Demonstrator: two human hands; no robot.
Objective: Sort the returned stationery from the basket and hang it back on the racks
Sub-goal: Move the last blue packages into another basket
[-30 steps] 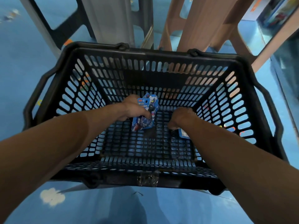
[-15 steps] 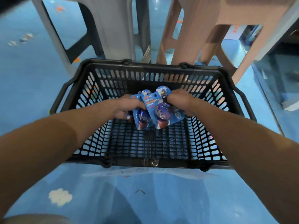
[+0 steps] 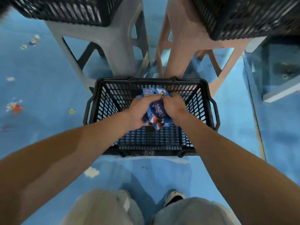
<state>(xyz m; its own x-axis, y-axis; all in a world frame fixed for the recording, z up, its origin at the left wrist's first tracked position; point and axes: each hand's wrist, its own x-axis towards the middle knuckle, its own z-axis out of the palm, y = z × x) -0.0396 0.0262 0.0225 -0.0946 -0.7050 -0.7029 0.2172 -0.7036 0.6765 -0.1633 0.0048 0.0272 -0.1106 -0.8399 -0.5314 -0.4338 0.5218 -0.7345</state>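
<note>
A black plastic basket (image 3: pixel 199 101) stands on the blue floor in front of me. Above its middle I hold a small bunch of blue blister packs (image 3: pixel 156 109) with round purple items under clear bubbles. My left hand (image 3: pixel 139 111) grips the bunch from the left, fingers curled over the cards. My right hand (image 3: pixel 174 108) grips it from the right, fingertips at the top edge of the cards. The backs of the packs are hidden by both hands. The basket floor below looks bare where it shows.
A grey plastic stool (image 3: pixel 103 39) and a beige stool (image 3: pixel 191 46) stand just behind the basket, each carrying a black basket: the left basket (image 3: pixel 65 10), the right basket (image 3: pixel 243 17). A low glass-fronted unit (image 3: pixel 276 65) lies at right. My shoes (image 3: pixel 174 196) are near the basket.
The camera rose and pulled back, so the basket looks smaller and farther. Both hands lifted the blister packs out of the basket bottom and brought them together into one bunch.
</note>
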